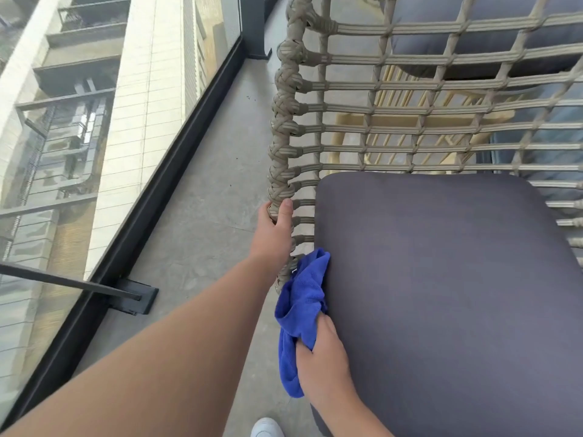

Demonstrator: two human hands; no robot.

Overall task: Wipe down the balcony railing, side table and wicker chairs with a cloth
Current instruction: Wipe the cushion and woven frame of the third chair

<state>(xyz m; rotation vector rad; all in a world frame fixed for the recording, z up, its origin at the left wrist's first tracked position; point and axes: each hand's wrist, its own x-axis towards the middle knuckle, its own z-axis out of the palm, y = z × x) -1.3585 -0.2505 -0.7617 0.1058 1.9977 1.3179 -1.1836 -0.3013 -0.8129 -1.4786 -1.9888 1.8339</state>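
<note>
Blue cloth (301, 305): one item, microfibre, bunched and folded, gripped at its lower middle by the right hand (321, 354), whose fingers curl round it; the upper end of the cloth rises beyond the knuckles and lies against the left edge of the seat cushion (441, 294), beside the chair's roped edge, while the lower end hangs loose below the hand on its left side. Wicker chair (410, 130): one item, tan rope weave in an open grid, with a thick knotted rope border (282, 121) running away from the hands up the frame; the cloth sits at the near end of this border. Left hand (273, 228): placed further out than the right hand and slightly to its left, closed round the knotted border, thumb laid along the near face of the rope and fingers wrapped behind out of sight; forearm extended bare from the lower left. Seat cushion: dark grey, smooth, rounded corners, directly right of the right hand, which rests against its edge. Second cushion (473, 29): grey, seen through the weave, well beyond both hands. Pale wooden frame (410, 121): seen through the grid, between the two cushions; what it belongs to cannot be told. Floor (202, 197): grey concrete-look tiles, left of the left hand. Glass balustrade (94, 137): dark metal base channel and a dark bracket (135, 298), well left of both arms, with neighbouring building fronts showing through. White shoe tip (266, 428): at the bottom edge, below the right hand.
</note>
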